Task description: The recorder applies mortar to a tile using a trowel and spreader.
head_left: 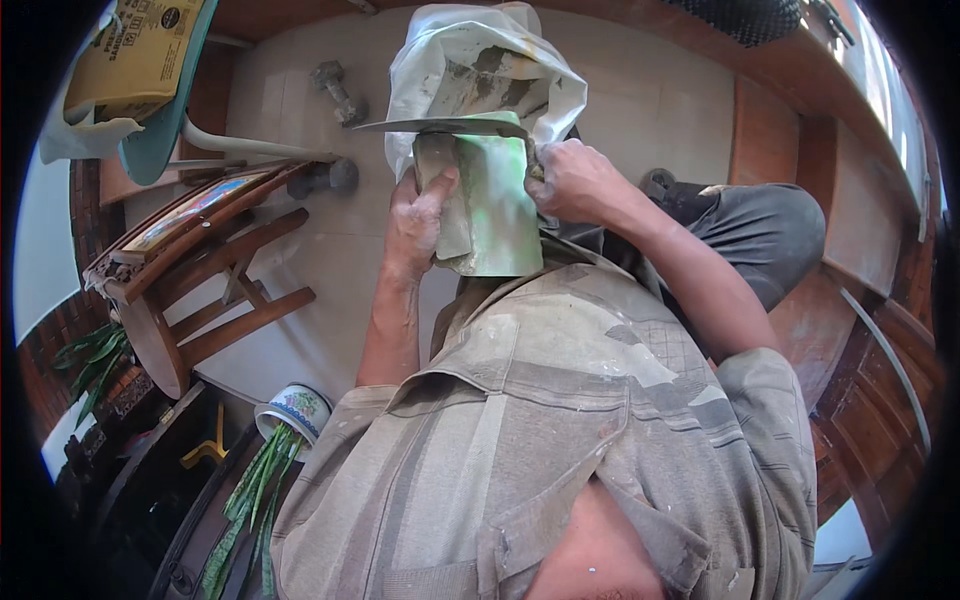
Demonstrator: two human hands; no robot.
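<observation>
Panel (507, 215) of pale green, rectangular, smooth-looking material is at the upper centre of the frame, in front of the torso. The left hand (412, 222) is closed around its left side, thumb on top and fingers mostly hidden, probably to steady it. The right hand (580, 180) is curled into a fist at the right end of a long, flat, dark-grey metal blade (440, 126), which crosses the panel's far edge, perhaps so both stay near the white plastic bag (480, 75) just beyond, its inside smeared grey. Whitish glare patches the panel's green face; a rough-edged grey strip (453, 220) runs down its left side. Farther out, a grey dumbbell (340, 95) lies upper left, and a brown wooden stool (160, 345) left of centre.
</observation>
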